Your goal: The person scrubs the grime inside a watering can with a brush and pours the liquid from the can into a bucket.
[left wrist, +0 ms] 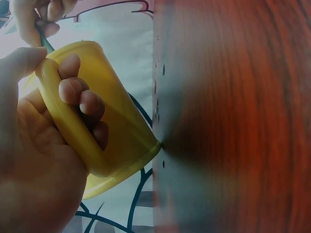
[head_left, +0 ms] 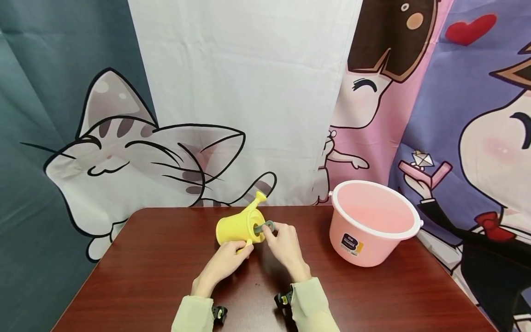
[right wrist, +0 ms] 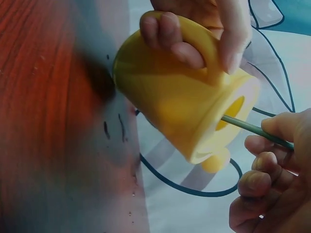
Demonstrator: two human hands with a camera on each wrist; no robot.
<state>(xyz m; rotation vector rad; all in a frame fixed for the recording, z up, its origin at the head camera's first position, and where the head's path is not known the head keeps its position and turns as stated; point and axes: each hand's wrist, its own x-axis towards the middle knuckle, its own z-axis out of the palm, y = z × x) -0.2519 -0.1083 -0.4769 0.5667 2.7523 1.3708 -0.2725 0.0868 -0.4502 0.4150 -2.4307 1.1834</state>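
A yellow watering can (head_left: 234, 229) is tipped on its side above the table, its opening facing right and its spout pointing up and away. My left hand (head_left: 227, 262) grips the can's handle (left wrist: 68, 119), fingers curled through it. My right hand (head_left: 286, 244) pinches a thin grey-green stick-like tool (right wrist: 249, 127) with a loop at its outer end. The tool's far end is inside the can's opening, hidden from every view. In the left wrist view the can's base edge is at the tabletop; whether it touches, I cannot tell.
A pink bucket (head_left: 361, 246) with a white rim stands on the right side of the dark red-brown wooden table (head_left: 157, 267). Behind the table hangs a cloth backdrop (head_left: 244, 92) printed with cartoon figures. Dark wrist cameras (head_left: 220, 314) are strapped near both sleeves.
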